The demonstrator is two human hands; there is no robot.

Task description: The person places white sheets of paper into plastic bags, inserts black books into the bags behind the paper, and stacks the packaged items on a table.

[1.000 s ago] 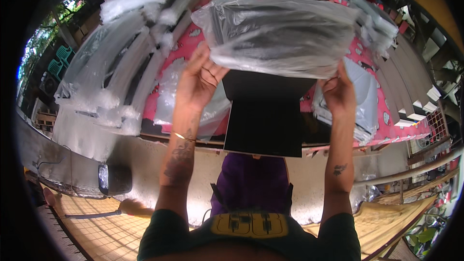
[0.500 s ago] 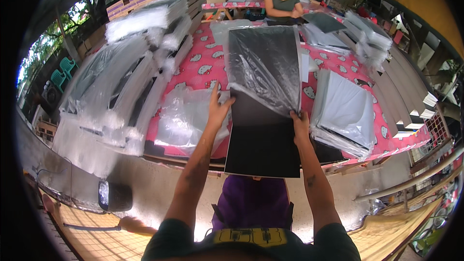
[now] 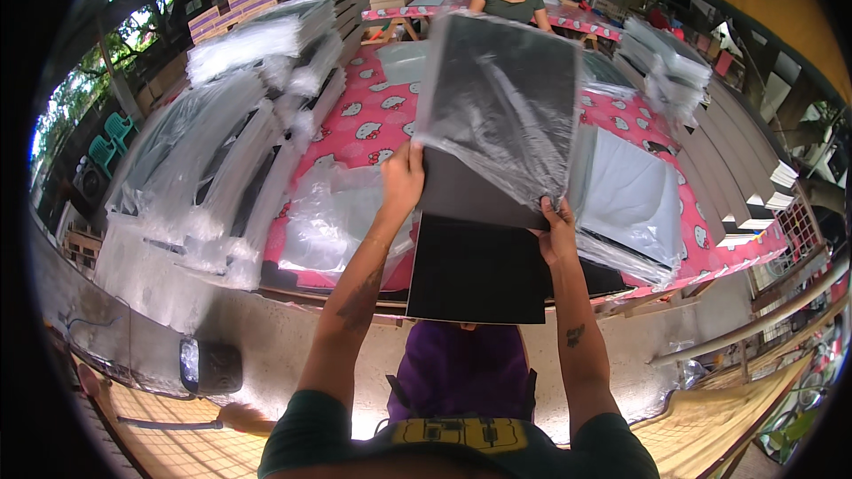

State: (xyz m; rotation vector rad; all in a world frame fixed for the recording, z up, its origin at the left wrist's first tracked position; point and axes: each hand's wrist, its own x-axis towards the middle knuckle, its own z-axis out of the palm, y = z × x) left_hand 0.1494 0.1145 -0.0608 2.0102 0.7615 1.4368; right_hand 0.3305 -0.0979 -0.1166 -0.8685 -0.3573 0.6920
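Above the near edge of the table [image 3: 355,133], with its pink patterned cloth, both hands hold a clear plastic sleeve [image 3: 501,98] half drawn over a black board [image 3: 479,266]. The left hand [image 3: 402,179] pinches the sleeve's left edge; the right hand [image 3: 557,232] grips its lower right corner. To do this well, keep both edges level and the mouth taut so the board slides in without snagging. Glare hides how far the board reaches inside, and most fingertips are behind the sleeve.
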